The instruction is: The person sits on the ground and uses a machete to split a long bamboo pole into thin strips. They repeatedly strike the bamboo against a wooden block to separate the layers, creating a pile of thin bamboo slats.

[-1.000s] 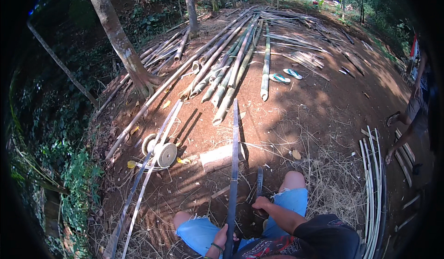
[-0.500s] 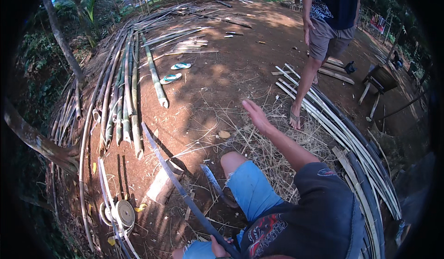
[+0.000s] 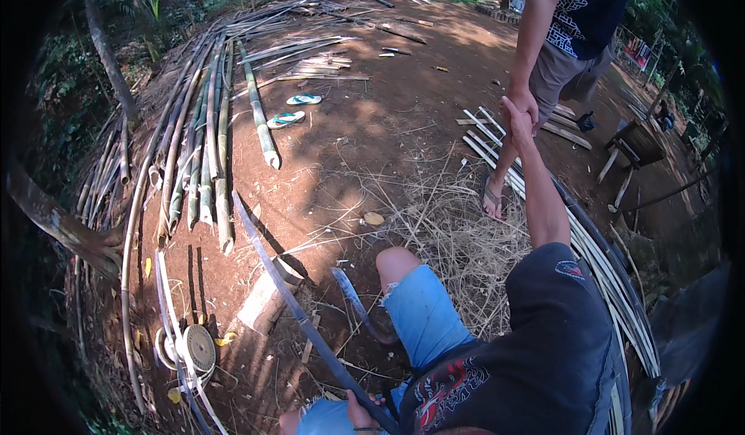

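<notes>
I sit on the dirt ground in blue shorts. My left hand (image 3: pixel 359 414) grips a long dark bamboo strip (image 3: pixel 289 295) that runs up and left across a wooden block (image 3: pixel 264 299). My right hand (image 3: pixel 518 118) is raised out to the right and clasps the hand of another person (image 3: pixel 560 39) standing there in a dark shirt and grey shorts. A curved knife (image 3: pixel 351 299) lies on the ground beside my right knee, touching neither hand.
Long bamboo poles (image 3: pixel 203 144) lie in a pile at the left. Split bamboo strips (image 3: pixel 594 256) are stacked at the right. A pair of sandals (image 3: pixel 293 109) lies farther off. A round reel (image 3: pixel 195 348) sits at lower left, with dry straw (image 3: pixel 458 237) near my knee.
My head turned right. My right hand left the knife, rose outward and now clasps the standing person's hand. The knife lies on the ground. My left hand kept hold of the strip.
</notes>
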`<action>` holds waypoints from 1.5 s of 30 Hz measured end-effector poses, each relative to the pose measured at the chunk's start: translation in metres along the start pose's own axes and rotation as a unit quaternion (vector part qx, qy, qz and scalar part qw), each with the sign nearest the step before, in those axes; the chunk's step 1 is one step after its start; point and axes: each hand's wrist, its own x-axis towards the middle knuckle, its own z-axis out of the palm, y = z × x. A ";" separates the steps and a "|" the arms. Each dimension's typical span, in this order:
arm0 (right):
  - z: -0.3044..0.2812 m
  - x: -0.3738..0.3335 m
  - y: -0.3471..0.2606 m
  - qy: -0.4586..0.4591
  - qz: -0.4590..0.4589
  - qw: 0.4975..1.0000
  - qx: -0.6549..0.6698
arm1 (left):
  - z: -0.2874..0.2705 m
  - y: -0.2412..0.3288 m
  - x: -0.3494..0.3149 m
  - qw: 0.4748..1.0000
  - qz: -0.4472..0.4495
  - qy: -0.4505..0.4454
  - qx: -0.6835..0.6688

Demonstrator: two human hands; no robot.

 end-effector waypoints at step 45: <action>-0.092 -0.795 0.131 -0.734 -0.093 0.580 -0.340 | 0.038 0.012 -0.041 0.994 0.102 -0.007 0.027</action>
